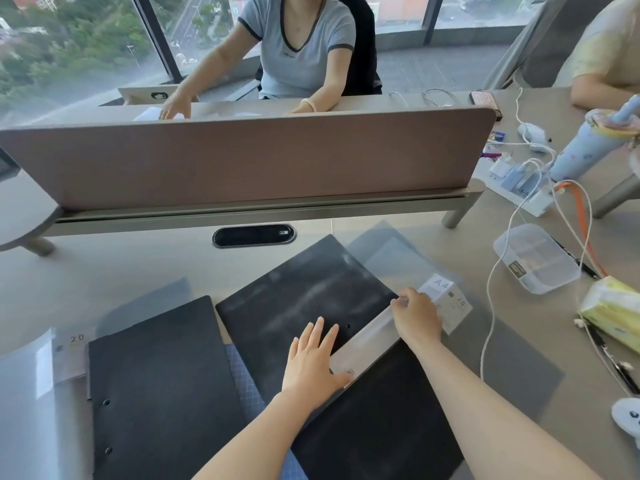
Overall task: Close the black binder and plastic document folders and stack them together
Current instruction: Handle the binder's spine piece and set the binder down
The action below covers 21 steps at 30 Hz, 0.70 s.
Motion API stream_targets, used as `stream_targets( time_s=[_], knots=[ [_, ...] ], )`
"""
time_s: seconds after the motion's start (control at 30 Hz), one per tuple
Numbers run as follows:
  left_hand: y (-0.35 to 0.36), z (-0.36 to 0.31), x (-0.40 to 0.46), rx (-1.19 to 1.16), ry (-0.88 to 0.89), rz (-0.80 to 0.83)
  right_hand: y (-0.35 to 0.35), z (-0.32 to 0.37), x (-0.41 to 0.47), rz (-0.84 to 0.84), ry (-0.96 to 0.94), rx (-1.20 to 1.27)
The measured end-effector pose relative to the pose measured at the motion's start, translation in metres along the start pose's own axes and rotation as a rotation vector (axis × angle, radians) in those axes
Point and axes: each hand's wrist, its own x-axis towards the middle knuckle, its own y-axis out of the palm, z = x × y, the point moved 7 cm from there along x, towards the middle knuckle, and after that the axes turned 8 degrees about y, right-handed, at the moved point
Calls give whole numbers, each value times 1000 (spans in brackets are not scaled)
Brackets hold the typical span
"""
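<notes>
While the left hand lies flat with its fingers straight and spread, pressing on the near part of a matte black binder cover, the right hand curls its fingers around the far end of a pale grey plastic spine strip and grips it. That strip runs diagonally between the two hands, along the seam where the black cover meets a second black panel lying nearer the person, under both forearms. The left thumb rests against the strip's near end.

Just beyond the right hand, a translucent plastic document folder lies partly under the binder, with a white label reading "A4" and "20" showing beside the knuckles. To the left, apart from the open binder, a second black folder lies flat and closed, with small holes near its left edge. Another translucent folder sits at the far left, overlapping it, with a "20" label showing. A blue gridded mat shows in the gap between the two black folders.

Everything rests on a pale grey desk. A brown divider panel stands across the far edge, with a black oval cable port just in front. On the right are a clear lidded plastic box, a white power strip with plugs, white and orange cables, a light blue tumbler, and a yellow-green tissue packet. Beyond the divider sits a person in a grey T-shirt, with hands on the opposite desk.
</notes>
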Motion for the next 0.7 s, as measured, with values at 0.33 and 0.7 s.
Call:
stream_targets(
  time_s=[0.33,0.7],
  knots=[
    [-33,-5,-8,-100,-10,-118,-21,33,-23,35,-143,371],
    [-108,-5,-50,-319,66,-407,-75,127,-100,-128,-375,621]
  ],
)
